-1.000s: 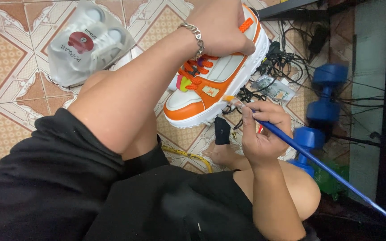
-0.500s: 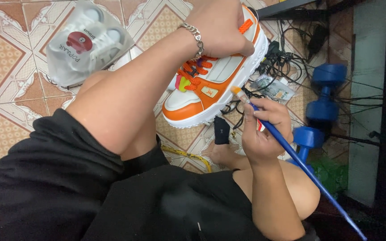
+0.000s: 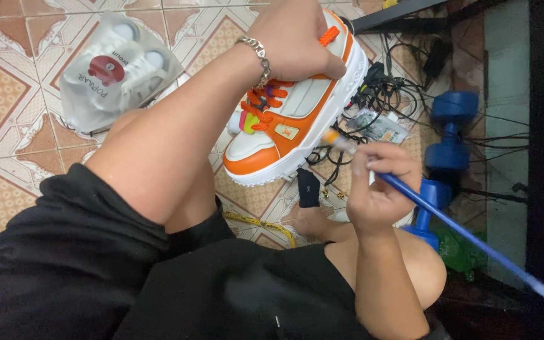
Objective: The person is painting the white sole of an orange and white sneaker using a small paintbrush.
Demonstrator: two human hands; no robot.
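Head view shows the left hand closed over the orange-and-white sneaker, held above the tiled floor, while the right hand pinches a blue paintbrush, bristles just beside the sole, seemingly mid-painting.

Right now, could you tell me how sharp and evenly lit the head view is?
Head view: the orange-and-white sneaker in the left hand is sharp and well lit; the blue brush in the right hand softens toward its far end; the right edge beyond the dumbbells falls into shadow.
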